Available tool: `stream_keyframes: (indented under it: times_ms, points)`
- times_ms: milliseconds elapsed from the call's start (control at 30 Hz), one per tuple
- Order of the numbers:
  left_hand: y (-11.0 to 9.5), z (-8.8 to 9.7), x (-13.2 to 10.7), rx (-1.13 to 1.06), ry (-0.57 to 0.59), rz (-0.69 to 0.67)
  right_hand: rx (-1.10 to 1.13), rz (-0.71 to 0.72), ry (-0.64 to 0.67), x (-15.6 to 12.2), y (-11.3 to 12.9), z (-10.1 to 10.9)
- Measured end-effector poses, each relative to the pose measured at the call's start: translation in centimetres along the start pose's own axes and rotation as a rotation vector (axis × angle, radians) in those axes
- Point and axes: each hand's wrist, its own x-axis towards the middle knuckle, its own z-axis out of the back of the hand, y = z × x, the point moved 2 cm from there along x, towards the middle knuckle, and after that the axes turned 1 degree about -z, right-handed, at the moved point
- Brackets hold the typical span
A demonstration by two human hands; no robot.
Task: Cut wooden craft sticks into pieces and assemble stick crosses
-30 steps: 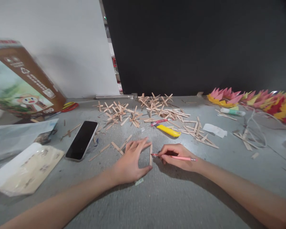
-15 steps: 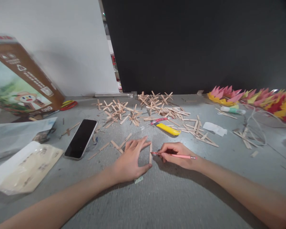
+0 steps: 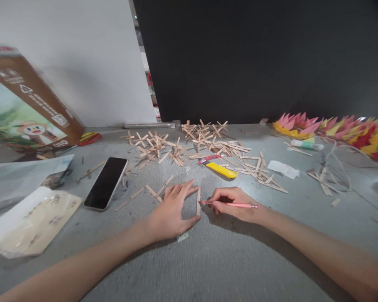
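My left hand (image 3: 172, 212) rests on the table and grips a short wooden craft stick (image 3: 198, 202) by its two ends, thumb at the near end and a fingertip at the far end. In my right hand (image 3: 231, 203) is a pink pencil (image 3: 241, 205), held in a writing grip. Its tip touches the stick or lies just at it, near the middle. Left of my left hand are two crossed craft sticks (image 3: 159, 191). A small greenish scrap (image 3: 183, 237) lies beneath that hand's wrist side.
Beyond my hands lie a yellow box cutter (image 3: 222, 170) and a heap of craft sticks (image 3: 156, 144). A phone (image 3: 106, 183), a plastic packet (image 3: 40, 222) and a printed carton (image 3: 31, 100) stand left. Rightward are white paper (image 3: 283, 169), a glue stick (image 3: 307, 145) and folded-paper pieces (image 3: 297, 126).
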Motion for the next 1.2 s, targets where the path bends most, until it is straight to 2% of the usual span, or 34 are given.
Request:
stream_keyframes:
  times_ms: [1200]
  points:
    - [0.06,-0.01,-0.06,-0.029,-0.017,-0.002,-0.027,-0.035,-0.013,0.11,-0.14,-0.10]
